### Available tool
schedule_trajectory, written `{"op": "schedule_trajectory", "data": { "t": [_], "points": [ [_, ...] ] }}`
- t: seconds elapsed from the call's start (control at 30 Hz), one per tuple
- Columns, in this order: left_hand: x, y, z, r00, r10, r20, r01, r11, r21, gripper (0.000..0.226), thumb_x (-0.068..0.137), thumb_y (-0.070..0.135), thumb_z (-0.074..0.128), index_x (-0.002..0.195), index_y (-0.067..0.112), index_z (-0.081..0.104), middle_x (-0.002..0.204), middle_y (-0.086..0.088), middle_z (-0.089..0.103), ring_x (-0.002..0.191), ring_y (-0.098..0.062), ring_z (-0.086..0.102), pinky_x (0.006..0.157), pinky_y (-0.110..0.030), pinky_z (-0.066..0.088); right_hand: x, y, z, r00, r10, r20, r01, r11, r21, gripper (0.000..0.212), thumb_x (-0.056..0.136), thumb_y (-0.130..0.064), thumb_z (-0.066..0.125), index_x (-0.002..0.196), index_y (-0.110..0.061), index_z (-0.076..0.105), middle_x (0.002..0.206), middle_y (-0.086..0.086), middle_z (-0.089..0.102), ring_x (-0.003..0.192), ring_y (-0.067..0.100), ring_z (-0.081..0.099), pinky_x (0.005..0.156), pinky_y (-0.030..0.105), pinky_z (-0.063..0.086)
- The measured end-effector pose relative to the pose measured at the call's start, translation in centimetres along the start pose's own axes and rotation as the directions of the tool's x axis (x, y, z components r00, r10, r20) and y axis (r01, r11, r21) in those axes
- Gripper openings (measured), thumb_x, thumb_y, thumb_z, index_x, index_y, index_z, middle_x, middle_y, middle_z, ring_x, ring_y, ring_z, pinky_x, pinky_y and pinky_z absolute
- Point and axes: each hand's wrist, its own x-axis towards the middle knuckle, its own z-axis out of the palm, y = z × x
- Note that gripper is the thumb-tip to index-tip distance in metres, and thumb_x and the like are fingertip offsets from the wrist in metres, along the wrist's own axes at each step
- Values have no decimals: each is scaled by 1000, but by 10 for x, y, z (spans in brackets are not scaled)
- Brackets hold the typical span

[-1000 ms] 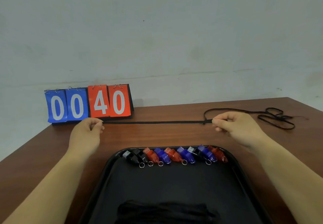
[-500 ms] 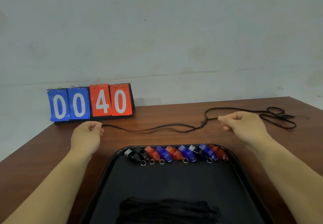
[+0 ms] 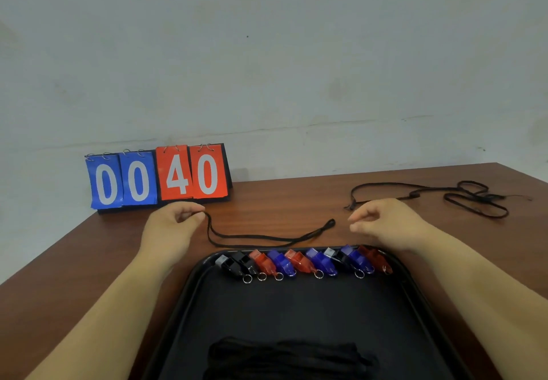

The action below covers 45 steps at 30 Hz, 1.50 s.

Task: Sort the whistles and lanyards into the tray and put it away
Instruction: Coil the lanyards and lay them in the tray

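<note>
Your black tray (image 3: 189,296) sits at the 6 o'clock edge of the table, its rim raised and its corners rounded. Along its far wall, at 12 o'clock inside it, a row of whistles (image 3: 302,264) lies side by side: black, red and blue plastic, the coloured ones translucent, most with a small metal split ring showing at the near end. At the tray's near edge a dark heap of bundled lanyards (image 3: 284,356) rests on the floor of the tray; its strands blur together, so you cannot count them.

Just beyond the tray, at 12 o'clock from it, a thin black lanyard (image 3: 261,237) lies slack on the wood in a long doubled loop. Your left hand (image 3: 172,228) pinches one end of it between thumb and fingers at about 10 o'clock. Your right hand (image 3: 385,225), at 1 o'clock, is loosely open with nothing in it, its fingertips just beside the cord's free end.

A second, tangled lanyard (image 3: 474,198) lies at 2 o'clock, well apart from the tray.

The table (image 3: 281,198) is smooth reddish-brown wood with a visible grain, set against a plain pale wall (image 3: 267,53). At 11 o'clock a flip scoreboard (image 3: 160,176) stands by the wall, blue cards reading 00 and red cards reading 40, hung on metal rings.
</note>
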Motion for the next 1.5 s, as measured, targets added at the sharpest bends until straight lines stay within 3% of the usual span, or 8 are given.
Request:
{"op": "schedule_trajectory", "data": {
  "t": [0.2,0.33,0.47,0.63,0.93,1.07,1.23,1.5],
  "points": [
    [0,-3,2,996,2,87,-7,999,53,16,91,18,77,97,33,76,98,15,73,96,-4,65,80,-19,45,45,-11,18,973,-45,225,101,964,-245,43,88,-33,77,130,-31,68,119,-8,70,111,10,64,98,25,45],
    [-1,-4,1,993,1,116,-7,999,44,17,91,17,76,99,33,76,100,15,73,97,-3,65,79,-16,44,59,-11,30,975,-60,214,128,940,-317,5,91,-33,73,87,-35,77,96,-15,73,95,10,67,82,25,48],
    [-8,6,1,994,38,104,-42,998,39,16,94,19,73,96,35,74,100,17,71,95,0,62,79,-16,44,50,-15,28,982,-72,177,129,935,-331,16,97,-29,64,84,-29,71,89,-13,69,89,11,66,77,25,46],
    [-20,43,-1,986,143,82,-139,989,-51,13,96,23,69,94,34,75,92,14,76,96,-2,68,94,-31,53,13,-51,-4,991,-136,1,135,984,-116,13,99,-31,61,88,-31,69,79,-12,76,78,10,73,74,33,58],
    [-59,120,12,921,304,242,-211,915,-344,37,108,10,46,114,36,72,95,-3,80,93,-9,77,85,-23,57,-64,-98,-12,972,-209,-109,236,882,407,5,89,-19,77,84,-22,77,78,0,75,71,8,74,72,25,58],
    [-67,110,15,895,225,385,0,863,-504,44,107,9,46,114,40,77,72,-2,66,68,-13,69,82,-43,57,-73,-95,-5,976,-219,8,190,863,467,8,86,-15,80,80,-20,77,79,9,73,69,13,73,71,28,62],
    [-73,98,18,833,216,510,136,813,-566,38,104,0,49,126,23,69,71,-1,51,48,-8,42,61,-34,41,-78,-98,0,964,-262,37,214,854,474,8,84,-13,80,90,-17,75,76,8,74,65,12,72,66,20,57],
    [-80,87,21,730,229,644,53,921,-387,27,96,6,68,119,14,55,76,-10,67,47,-10,43,55,-28,40,-84,-100,11,935,-339,101,258,850,459,24,85,-15,79,105,-26,73,80,4,77,68,15,72,71,22,57]
  ]
}}
